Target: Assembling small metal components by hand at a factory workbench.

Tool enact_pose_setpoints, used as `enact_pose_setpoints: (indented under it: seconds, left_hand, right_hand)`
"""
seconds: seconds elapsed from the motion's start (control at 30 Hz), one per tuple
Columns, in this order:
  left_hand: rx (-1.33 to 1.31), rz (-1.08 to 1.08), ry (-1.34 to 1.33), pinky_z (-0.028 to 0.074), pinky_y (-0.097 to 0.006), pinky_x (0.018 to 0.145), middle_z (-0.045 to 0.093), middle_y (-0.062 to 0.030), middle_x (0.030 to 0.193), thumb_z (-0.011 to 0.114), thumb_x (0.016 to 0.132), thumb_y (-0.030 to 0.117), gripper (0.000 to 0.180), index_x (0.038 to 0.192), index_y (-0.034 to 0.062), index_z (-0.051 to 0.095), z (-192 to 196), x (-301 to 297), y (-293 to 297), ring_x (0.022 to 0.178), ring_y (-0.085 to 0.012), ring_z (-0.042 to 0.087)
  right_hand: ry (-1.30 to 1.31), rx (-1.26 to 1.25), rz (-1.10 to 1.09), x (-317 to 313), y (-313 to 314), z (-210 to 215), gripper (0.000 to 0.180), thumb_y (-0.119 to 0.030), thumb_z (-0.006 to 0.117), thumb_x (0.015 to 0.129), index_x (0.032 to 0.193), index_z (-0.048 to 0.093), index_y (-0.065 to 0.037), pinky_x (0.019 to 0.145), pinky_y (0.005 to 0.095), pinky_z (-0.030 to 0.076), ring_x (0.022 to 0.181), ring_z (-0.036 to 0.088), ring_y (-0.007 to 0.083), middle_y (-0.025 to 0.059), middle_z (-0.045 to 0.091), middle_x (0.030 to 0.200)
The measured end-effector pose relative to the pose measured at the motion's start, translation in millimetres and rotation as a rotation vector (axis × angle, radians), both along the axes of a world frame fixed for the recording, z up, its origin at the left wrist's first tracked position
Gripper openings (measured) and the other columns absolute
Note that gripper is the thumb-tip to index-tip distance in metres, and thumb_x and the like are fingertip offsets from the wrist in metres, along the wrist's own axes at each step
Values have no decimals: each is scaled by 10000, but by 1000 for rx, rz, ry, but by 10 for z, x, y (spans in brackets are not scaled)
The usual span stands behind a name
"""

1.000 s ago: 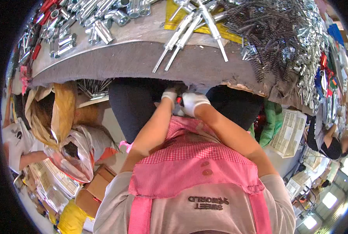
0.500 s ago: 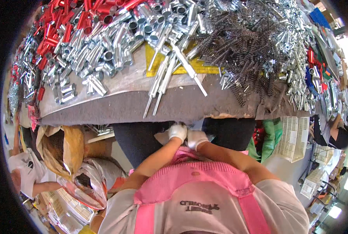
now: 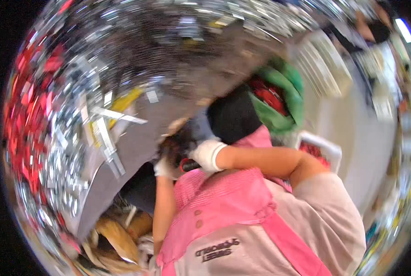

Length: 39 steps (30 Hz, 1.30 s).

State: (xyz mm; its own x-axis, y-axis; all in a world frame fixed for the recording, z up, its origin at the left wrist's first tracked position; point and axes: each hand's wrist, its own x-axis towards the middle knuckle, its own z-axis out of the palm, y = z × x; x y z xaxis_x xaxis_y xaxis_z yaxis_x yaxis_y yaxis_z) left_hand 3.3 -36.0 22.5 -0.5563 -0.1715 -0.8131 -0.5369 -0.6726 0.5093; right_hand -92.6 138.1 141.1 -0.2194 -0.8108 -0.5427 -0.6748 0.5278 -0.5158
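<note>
Both my hands wear white gloves and sit close together at my lap, below the table's edge. My right hand (image 3: 207,155) is closed, its knuckles toward me. A short black cylindrical thing with a red ring (image 3: 189,164) pokes out of it toward the left hand; its kind is not clear. My left hand (image 3: 165,169) is lower and to the left, with its fingers mostly hidden behind dark, blurred shapes. Between and beyond the hands is a dark brownish mass (image 3: 177,145), too smeared to name.
On the grey cloth-covered table (image 3: 138,131) lie heaped silvery metal tubes (image 3: 106,142), red tubes (image 3: 30,161) and a dark pile of springs (image 3: 136,55). At right stand a green sack with red parts (image 3: 283,110), white crates (image 3: 323,64) and a white bin (image 3: 336,152).
The view has swung to the right, so the table now slants across the left. My hands have moved slightly apart, and the black thing with the red ring has come into sight at the right hand.
</note>
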Motion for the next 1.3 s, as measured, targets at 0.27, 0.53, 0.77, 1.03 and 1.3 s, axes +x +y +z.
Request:
enact_pose_setpoints:
  seconds: [0.27,0.53,0.77,1.03,1.3]
  left_hand:
    - [-701,-408,-185,455,-343,778,639,-50,1001,677,792,149,300,1071,57,617,-1015,254,-313,882,-205,575]
    - [-478,-594,-172,450,-294,623,603,5,841,653,829,175,154,952,93,609,-1169,202,-310,710,-145,533]
    - [-733,-726,-97,468,-279,665,612,-23,925,672,812,112,226,1017,74,586,-794,210,-243,773,-145,562]
    - [-689,-829,100,477,-263,702,620,-47,946,641,806,51,266,1064,56,576,-836,257,-345,795,-142,578]
    - [-788,-901,79,466,-272,772,625,-45,963,640,819,63,240,1052,47,587,-716,347,-183,848,-143,573]
  right_hand:
    - [440,-516,-1126,506,3002,1468,585,-128,633,741,1298,464,-68,864,387,477,1007,609,334,213,605,1104]
    - [-677,-348,-2522,2660,5140,-28,177,-288,578,813,840,545,-117,324,221,298,420,466,116,19,565,649]
    - [-1901,-779,-2531,3976,4411,-1677,367,-374,536,821,966,569,-38,306,189,276,397,403,91,14,534,657]
    - [-985,151,-1962,4018,3862,-2102,411,-392,438,893,751,623,-54,497,360,419,466,538,203,82,613,610]
    - [-1165,454,-1430,3784,4138,-2207,460,-433,344,905,843,640,-87,428,324,420,459,546,197,73,641,658]
